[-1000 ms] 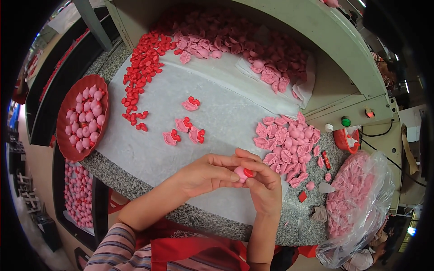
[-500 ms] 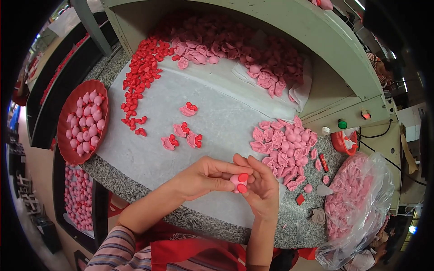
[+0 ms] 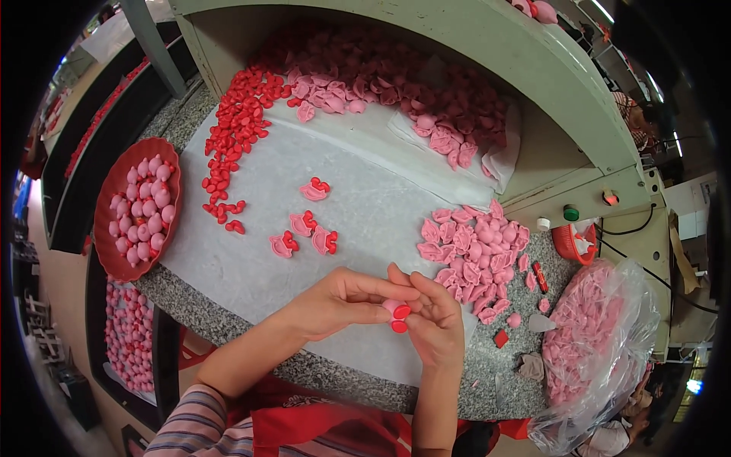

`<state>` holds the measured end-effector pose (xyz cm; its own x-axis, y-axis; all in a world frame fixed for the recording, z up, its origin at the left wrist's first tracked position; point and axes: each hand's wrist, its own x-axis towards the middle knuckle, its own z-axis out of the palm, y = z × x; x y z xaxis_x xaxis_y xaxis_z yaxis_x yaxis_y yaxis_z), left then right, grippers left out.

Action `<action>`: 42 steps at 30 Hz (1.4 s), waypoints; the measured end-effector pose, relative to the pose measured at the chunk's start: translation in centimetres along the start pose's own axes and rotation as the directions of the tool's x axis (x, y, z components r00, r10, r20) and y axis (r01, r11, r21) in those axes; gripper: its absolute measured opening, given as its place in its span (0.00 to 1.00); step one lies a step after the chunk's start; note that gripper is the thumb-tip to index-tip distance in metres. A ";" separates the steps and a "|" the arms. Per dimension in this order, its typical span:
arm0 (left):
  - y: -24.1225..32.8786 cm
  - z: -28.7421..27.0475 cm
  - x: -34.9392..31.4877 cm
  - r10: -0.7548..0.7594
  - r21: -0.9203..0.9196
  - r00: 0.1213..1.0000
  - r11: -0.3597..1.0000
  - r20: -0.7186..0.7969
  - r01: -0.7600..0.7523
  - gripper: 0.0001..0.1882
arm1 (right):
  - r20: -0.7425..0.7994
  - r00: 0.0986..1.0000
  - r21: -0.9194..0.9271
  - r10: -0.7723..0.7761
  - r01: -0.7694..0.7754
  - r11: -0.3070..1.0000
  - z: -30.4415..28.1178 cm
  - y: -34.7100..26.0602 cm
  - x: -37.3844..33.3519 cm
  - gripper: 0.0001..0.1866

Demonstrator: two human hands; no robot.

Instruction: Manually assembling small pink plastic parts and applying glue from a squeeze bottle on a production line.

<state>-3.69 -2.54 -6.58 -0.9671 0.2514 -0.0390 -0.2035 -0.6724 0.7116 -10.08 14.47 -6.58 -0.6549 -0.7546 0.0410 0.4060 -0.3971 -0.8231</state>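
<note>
Between my two hands is a small pink rubbery-looking figure with two red ovals (image 3: 400, 312), above the near part of the white sheet. My left hand (image 3: 346, 301) pinches its pink side between thumb and fingers. From the other side, my right hand (image 3: 438, 324) closes its thumb and fingertips on the red ovals. Farther off on the sheet lie several pink shells joined to red pieces (image 3: 283, 244). A loose heap of pink shell pieces (image 3: 480, 251) is just beyond my right hand. The back of the figure is hidden by my fingers.
Red pieces (image 3: 236, 126) trail down the sheet's left side. A red scalloped bowl (image 3: 106, 255) holds round pink figures at left. Behind stands a pale green hood (image 3: 533, 68) over more pink pieces. At right are a clear bag (image 3: 601, 335) of pink parts and a small red basket (image 3: 565, 244).
My hands stay together on the figure, and it is turned slightly, with the red ovals a little lower and to the left. The whole view has shifted slightly.
</note>
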 end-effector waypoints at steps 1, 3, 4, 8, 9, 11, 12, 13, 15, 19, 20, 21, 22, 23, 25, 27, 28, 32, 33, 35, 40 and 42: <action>0.1 0.0 0.0 0.012 0.016 1.000 1.000 0.028 -0.012 0.20 | -0.007 1.000 -0.016 0.023 -0.023 1.000 -0.1 -0.1 0.0 0.29; 0.3 0.5 0.1 0.034 0.069 0.999 0.997 0.007 -0.034 0.21 | -0.011 0.999 -0.034 0.043 -0.043 0.999 0.0 -0.2 0.1 0.28; 0.5 0.8 0.3 0.055 0.121 0.998 0.991 -0.015 -0.053 0.23 | -0.030 1.000 -0.030 -0.003 0.002 1.000 0.2 -0.3 0.3 0.28; 0.4 2.3 0.4 0.280 0.317 0.950 0.921 -0.138 -0.225 0.29 | -0.122 0.985 -0.092 -0.123 0.112 0.989 0.5 -1.0 0.3 0.25; 0.2 2.1 0.4 0.349 0.477 0.927 0.844 -0.137 -0.248 0.30 | -0.118 0.985 -0.093 -0.122 0.111 0.989 0.6 -1.0 0.3 0.25; -0.1 2.0 0.4 0.420 0.622 0.899 0.739 -0.125 -0.259 0.32 | -0.084 0.976 -0.355 -0.202 0.160 0.921 1.0 -0.7 0.5 0.22; -0.2 2.0 0.3 0.461 0.711 0.878 0.659 -0.125 -0.245 0.32 | -0.078 0.976 -0.356 -0.201 0.161 0.921 1.3 -0.6 0.5 0.22; -0.3 2.1 0.3 0.502 0.790 0.857 0.570 -0.120 -0.223 0.33 | -0.082 0.975 -0.379 -0.206 0.161 0.911 1.5 -0.5 0.6 0.21; -0.4 2.2 0.2 0.534 0.838 0.838 0.505 -0.114 -0.208 0.34 | -0.086 0.974 -0.404 -0.212 0.160 0.901 1.8 -0.3 0.7 0.21; -0.8 2.3 0.5 0.670 0.934 0.742 0.276 -0.016 -0.229 0.38 | -0.073 0.966 -0.476 -0.249 0.185 0.860 1.9 0.4 0.8 0.16; -0.9 2.4 0.4 0.672 0.935 0.740 0.274 -0.016 -0.228 0.38 | -0.082 0.961 -0.482 -0.264 0.194 0.855 1.9 0.6 0.8 0.13; -1.1 2.4 0.3 0.680 0.953 0.733 0.218 0.007 -0.211 0.38 | -0.076 0.962 -0.479 -0.262 0.196 0.856 1.9 0.8 0.8 0.13; -1.2 2.4 0.2 0.688 0.968 0.725 0.161 0.030 -0.193 0.38 | -0.094 0.957 -0.491 -0.273 0.194 0.849 2.0 1.0 0.7 0.10; -1.1 2.6 0.1 0.692 0.970 0.721 0.156 0.027 -0.186 0.38 | -0.111 0.953 -0.502 -0.284 0.192 0.843 2.2 1.2 0.7 0.07; -0.8 2.7 -0.3 0.679 0.974 0.734 0.171 -0.004 -0.152 0.36 | -0.122 0.949 -0.500 -0.291 0.195 0.844 2.7 1.5 0.6 0.06; -0.2 3.0 -1.4 0.668 0.972 0.743 0.199 -0.042 -0.124 0.34 | -0.130 0.946 -0.497 -0.298 0.198 0.845 3.3 1.8 0.6 0.05; 0.0 3.0 -1.8 0.649 0.966 0.757 0.237 -0.077 -0.105 0.32 | -0.134 0.960 -0.463 -0.247 0.160 0.872 3.6 2.0 0.6 0.07; 4.2 -1.8 -5.8 0.794 0.994 0.608 -0.071 0.009 0.078 0.20 | -0.360 0.889 -0.590 -0.283 0.018 0.807 4.3 1.4 0.5 0.12; 6.4 -3.7 -7.1 0.838 0.981 0.535 -0.001 -0.106 0.195 0.18 | -0.362 0.885 -0.593 -0.293 0.024 0.805 3.8 0.9 0.3 0.12; 10.4 -7.6 -11.6 0.952 0.834 0.277 -0.043 -0.133 0.550 0.14 | -0.427 0.877 -0.487 -0.220 -0.018 0.873 3.5 0.1 0.1 0.14; 12.5 -8.8 -10.3 0.958 0.703 0.241 -0.281 0.158 0.654 0.11 | -0.319 0.940 -0.594 -0.122 -0.097 0.799 4.1 1.5 0.3 0.12; 10.8 -8.1 -6.3 0.884 0.894 0.384 0.078 -0.267 0.441 0.11 | -0.262 0.962 -0.640 -0.080 -0.111 0.760 5.0 1.8 0.2 0.11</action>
<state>-1.04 -16.98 -4.29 -0.5923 -0.6833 0.4269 -0.3059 0.6809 0.6654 -6.31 11.02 -5.27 -0.8294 -0.5570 -0.0434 -0.0264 0.1167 -0.9928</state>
